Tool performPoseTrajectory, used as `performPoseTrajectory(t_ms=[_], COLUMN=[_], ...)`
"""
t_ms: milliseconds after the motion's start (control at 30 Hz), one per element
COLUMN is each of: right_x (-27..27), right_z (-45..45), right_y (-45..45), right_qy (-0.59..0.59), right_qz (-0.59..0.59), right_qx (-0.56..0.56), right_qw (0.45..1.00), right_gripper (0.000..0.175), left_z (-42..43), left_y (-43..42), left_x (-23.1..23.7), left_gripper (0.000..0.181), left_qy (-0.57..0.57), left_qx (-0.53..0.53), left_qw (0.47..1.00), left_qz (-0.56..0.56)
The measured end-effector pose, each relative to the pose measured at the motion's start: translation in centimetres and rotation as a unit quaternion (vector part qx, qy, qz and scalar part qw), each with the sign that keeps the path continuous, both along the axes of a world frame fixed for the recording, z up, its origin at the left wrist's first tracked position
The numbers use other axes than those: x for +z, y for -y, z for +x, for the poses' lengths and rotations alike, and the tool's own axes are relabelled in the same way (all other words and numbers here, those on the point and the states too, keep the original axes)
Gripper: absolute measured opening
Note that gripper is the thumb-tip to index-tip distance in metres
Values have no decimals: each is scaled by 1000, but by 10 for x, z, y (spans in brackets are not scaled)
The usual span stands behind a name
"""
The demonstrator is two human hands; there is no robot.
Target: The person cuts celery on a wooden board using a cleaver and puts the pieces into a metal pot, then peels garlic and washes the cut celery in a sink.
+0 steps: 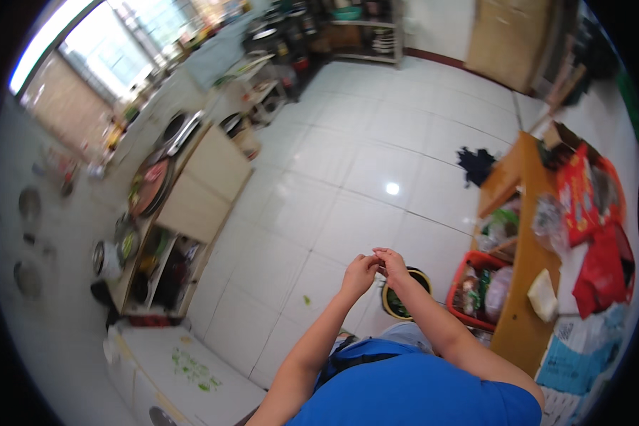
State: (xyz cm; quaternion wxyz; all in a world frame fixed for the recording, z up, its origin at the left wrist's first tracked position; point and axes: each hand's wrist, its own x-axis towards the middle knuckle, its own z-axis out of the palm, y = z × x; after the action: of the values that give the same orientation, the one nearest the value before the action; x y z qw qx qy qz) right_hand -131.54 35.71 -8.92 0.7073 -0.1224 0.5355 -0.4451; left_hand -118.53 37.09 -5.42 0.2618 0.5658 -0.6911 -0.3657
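My left hand (pixel 360 276) and my right hand (pixel 392 265) meet in front of my body, above the tiled floor. Their fingers are bent and the fingertips touch. Whether something small is pinched between them is too blurred to tell. Just below my right hand stands a round bin (pixel 388 304) with a yellowish rim and a dark inside holding some green matter. My right forearm hides part of this bin. A small green scrap (pixel 306 300) lies on the white floor tiles (pixel 266 266) to the left of my hands.
On the right, a red plastic basket (pixel 454 287) of bottles and bags stands by a wooden table (pixel 532 319). Dark cloth (pixel 475 166) lies on the floor. To the left are a low cabinet (pixel 197 197), a round chopping board (pixel 153 186) and a white appliance (pixel 191 394).
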Motion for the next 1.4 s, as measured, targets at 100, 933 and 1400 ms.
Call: performPoseTrajectory(t_ms=[100,933,1400], right_x=[3,19,21], right_z=[117,698,874], right_y=[13,184,326], right_qy=[21,88,30], right_qz=[-26,-76,-67], right_qx=[80,430,485], right_qw=[996,896,871], right_gripper=[19,18,19], left_z=[114,644,926], left_y=[-4,103,224], left_x=[-2,-34,-76], left_gripper=[19,14,27], left_qy=[15,-129,-495], left_qx=[83,506,640], left_qw=[996,853,585], left_qz=[-26,-14,-57])
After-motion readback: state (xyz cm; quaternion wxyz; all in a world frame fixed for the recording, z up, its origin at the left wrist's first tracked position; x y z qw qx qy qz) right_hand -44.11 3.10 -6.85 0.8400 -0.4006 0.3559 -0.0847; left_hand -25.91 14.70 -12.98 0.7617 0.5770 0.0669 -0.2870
